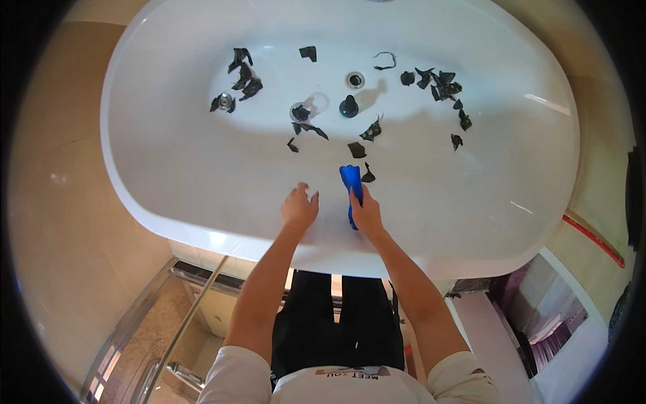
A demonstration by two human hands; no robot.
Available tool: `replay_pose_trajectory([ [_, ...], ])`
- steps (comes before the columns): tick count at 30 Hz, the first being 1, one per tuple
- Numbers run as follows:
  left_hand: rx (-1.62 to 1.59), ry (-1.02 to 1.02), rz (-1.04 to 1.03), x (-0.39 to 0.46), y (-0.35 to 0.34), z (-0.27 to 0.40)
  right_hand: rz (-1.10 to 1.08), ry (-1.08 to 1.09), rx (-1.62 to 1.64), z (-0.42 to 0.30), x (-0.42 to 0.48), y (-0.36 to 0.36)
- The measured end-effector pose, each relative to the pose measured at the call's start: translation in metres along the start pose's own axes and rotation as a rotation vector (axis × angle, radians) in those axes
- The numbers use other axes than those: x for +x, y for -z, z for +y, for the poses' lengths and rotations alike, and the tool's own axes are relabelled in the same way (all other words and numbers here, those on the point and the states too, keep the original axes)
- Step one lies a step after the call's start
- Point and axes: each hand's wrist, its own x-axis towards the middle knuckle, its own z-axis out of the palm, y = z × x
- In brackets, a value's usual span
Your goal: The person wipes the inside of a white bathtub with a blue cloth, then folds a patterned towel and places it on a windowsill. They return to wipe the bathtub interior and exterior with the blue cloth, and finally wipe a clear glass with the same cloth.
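Note:
My right hand (367, 212) is closed around a blue object (352, 184), perhaps a rubber glove or a brush, over the near inner side of a white bathtub (242, 182). To its left, my left hand (300, 206) is empty with its fingers apart. Just beyond the blue object lies a small dark scrap (368, 174), with another dark piece (357, 150) farther up. Dark torn scraps (446, 87) are scattered on the right of the tub floor, and more (245, 76) lie on the left. A clear cup (300, 112) has dark bits in or behind it.
A black stopper-like object (348, 106) stands near the round drain (355, 80). A round metal fitting (225, 101) sits among scraps at the left. The tub's rim (202, 242) runs between me and the basin. A red strip (593, 240) is at the right.

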Motion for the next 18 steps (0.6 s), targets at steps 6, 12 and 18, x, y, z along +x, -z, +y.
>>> replay_pose_trajectory([
  [6,0.033,0.081,0.086,0.114,-0.031,0.003,-0.06,-0.131,0.114,0.014,0.07,-0.009],
  [12,0.074,0.0,0.418,0.214,-0.059,-0.008,-0.023,-0.148,0.163,0.034,0.13,-0.055],
  [18,-0.185,0.095,0.402,0.275,-0.069,-0.01,-0.087,-0.279,0.54,0.041,0.158,-0.081],
])
